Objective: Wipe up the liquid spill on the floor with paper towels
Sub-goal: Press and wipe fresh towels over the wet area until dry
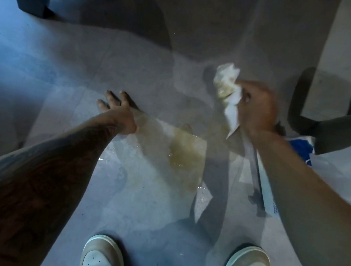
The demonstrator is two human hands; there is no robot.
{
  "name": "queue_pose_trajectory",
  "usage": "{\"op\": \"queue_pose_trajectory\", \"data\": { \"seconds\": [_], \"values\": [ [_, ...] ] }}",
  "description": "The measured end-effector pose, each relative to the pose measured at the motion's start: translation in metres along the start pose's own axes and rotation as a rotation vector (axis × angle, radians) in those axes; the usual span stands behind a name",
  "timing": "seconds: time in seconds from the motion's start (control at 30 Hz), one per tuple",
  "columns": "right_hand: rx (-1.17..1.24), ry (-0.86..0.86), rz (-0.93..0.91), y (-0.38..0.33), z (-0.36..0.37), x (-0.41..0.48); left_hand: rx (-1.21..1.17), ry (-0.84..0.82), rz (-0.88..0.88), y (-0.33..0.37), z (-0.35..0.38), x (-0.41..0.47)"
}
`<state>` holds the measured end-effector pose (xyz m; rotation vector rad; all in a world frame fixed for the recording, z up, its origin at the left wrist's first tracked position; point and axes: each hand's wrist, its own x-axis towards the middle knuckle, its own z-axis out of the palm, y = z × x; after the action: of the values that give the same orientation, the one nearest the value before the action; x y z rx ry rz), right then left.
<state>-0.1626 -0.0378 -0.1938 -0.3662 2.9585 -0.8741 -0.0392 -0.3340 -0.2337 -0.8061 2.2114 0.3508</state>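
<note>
Paper towel [227, 82], stained, pinched in right hand [256, 107] grip above spill [184, 152].

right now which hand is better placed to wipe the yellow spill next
Right. The right hand grips a crumpled paper towel close to the yellow spill. The left hand is spread open at the spill's other side and holds nothing.

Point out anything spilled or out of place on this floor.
A yellowish spill lies on the grey floor between the two arms, with wet glints at its edges. The crumpled paper towel that the right hand grips is stained the same yellow.
</note>
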Motion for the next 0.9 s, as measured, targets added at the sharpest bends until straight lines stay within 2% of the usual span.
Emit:
{"op": "queue_pose_trajectory", "data": {
  "seconds": [0.1, 0.13, 0.23, 0.37, 0.53, 0.63, 0.7, 0.77, 0.9],
  "values": [
    [-0.13, 0.082, 0.098, 0.032, -0.023, 0.038, 0.007, 0.005, -0.003, 0.001, 0.0, -0.001],
    [-0.191, 0.061, 0.126, 0.047, -0.022, 0.047, 0.01, 0.003, -0.005, 0.002, 0.001, 0.0],
    [-0.297, -0.149, 0.181, 0.073, -0.01, 0.044, 0.016, 0.003, -0.01, 0.003, 0.001, 0.0],
    [-0.335, -0.178, 0.085, 0.07, 0.013, 0.009, 0.019, 0.015, -0.01, 0.003, 0.001, 0.0],
    [-0.361, -0.247, -0.012, 0.029, 0.044, -0.042, 0.025, 0.01, -0.007, 0.002, 0.001, 0.0],
    [-0.208, -0.369, -0.058, 0.002, 0.053, -0.076, 0.031, 0.013, -0.007, 0.001, 0.001, 0.0],
    [-0.18, -0.438, -0.163, -0.011, 0.053, -0.089, 0.03, 0.018, -0.01, 0.001, 0.002, 0.0],
    [-0.066, -0.408, -0.132, -0.015, 0.049, -0.091, 0.034, 0.018, -0.013, 0.001, 0.001, 0.0],
    [0.031, -0.166, 0.01, -0.008, 0.026, -0.054, 0.027, 0.007, -0.006, 0.001, 0.0, 0.0]
  ]
}}
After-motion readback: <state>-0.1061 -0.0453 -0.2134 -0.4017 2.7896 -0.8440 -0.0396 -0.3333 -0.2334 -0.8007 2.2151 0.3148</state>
